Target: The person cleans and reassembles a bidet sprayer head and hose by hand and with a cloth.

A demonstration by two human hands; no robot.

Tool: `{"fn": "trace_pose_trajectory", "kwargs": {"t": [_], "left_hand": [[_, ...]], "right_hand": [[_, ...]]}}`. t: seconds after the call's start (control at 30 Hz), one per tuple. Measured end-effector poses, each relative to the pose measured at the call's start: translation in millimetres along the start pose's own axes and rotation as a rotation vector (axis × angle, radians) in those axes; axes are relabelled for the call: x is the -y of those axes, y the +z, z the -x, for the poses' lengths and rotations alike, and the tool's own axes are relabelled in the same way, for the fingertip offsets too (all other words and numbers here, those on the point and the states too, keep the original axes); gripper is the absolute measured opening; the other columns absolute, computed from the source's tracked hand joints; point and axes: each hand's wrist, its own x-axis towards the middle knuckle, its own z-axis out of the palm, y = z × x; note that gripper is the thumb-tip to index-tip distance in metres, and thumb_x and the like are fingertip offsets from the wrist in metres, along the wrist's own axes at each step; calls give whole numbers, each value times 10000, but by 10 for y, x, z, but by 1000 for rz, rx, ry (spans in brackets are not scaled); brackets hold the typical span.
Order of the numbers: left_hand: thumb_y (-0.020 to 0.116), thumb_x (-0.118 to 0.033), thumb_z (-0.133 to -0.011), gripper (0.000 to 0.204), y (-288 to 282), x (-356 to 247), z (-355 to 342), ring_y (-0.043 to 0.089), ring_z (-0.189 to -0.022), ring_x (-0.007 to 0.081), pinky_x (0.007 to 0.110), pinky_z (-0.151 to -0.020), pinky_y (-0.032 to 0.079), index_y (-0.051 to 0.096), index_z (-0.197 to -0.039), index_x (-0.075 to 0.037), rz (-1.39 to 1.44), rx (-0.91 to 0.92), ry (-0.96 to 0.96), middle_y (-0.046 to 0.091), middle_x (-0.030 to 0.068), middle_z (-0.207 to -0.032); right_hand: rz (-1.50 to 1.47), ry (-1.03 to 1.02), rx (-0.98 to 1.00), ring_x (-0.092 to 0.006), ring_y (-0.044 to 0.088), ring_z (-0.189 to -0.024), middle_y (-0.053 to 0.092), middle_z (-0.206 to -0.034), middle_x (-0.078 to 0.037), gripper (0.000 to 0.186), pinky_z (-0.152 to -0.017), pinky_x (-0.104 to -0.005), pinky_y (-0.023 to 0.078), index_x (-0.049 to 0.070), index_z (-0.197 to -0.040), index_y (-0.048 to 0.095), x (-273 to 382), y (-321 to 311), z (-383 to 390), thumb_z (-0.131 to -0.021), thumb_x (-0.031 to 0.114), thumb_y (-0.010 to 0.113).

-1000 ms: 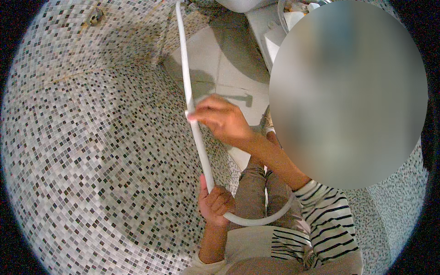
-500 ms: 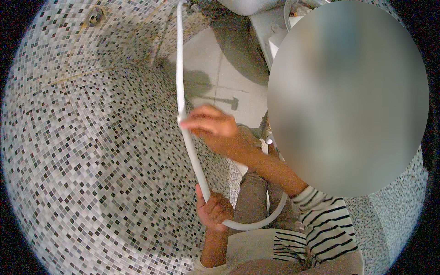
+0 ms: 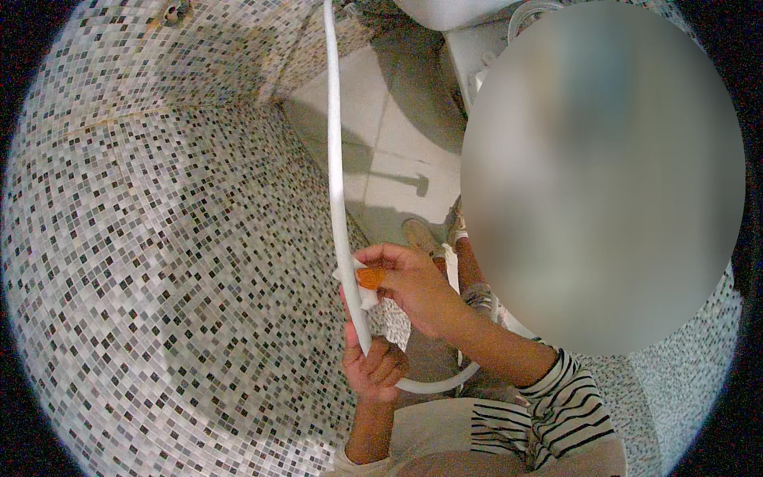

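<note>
A long white flexible pipe (image 3: 335, 159) runs down from the top of the view, bends below my left hand and loops off to the right. Wrapped around it near the bend is my left hand (image 3: 373, 366), closed. My right hand (image 3: 417, 286) is just above, closed at the pipe's right side. Between its thumb and fingers is a small white-and-orange piece (image 3: 369, 278); its white part lies against the pipe. The fingers partly cover this piece, so its kind cannot be made out.
A mosaic-tiled wall (image 3: 183, 238) fills the left side, with a round metal fitting (image 3: 175, 11) high up. Beyond lies a pale tiled floor (image 3: 389, 127) with dark shadows. A white basin-like fixture (image 3: 457, 12) stands at the top. A shoe (image 3: 420, 237) shows below. A blurred oval hides the right.
My right hand has slid down along the pipe toward my left hand, and the white-and-orange piece now shows in its fingers. The upper pipe has shifted slightly right.
</note>
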Motion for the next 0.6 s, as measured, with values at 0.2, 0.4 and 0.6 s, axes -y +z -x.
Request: {"fn": "trace_pose_trajectory", "kwargs": {"t": [0.2, 0.4, 0.6], "left_hand": [[221, -454, -931, 377, -208, -149, 34, 246, -303, 60, 229, -304, 241, 520, -1029, -246, -292, -3, 38, 272, -47, -426], [209, -573, -885, 614, -217, -57, -41, 264, -296, 103, 259, -323, 252, 375, -477, -145, -125, -172, 75, 294, -26, -399], [216, -540, -894, 356, -279, -126, 9, 241, -305, 94, 248, -324, 252, 336, -741, -242, -189, -142, 59, 276, -27, -408]], "right_hand": [[21, -60, -1, -129, 575, -717, 626, -828, -52, 233, -621, -256, 453, 0, -971, 600, 162, -14, -320, -773, 123, 588], [-160, -317, 6, -149, 580, -689, 630, -826, -68, 209, -612, -257, 454, -32, -911, 607, 669, -132, -952, -722, 45, 562], [13, -165, -51, -141, 583, -686, 621, -800, -70, 204, -638, -242, 467, 2, -920, 615, 169, -99, -492, -727, 50, 567]]}}
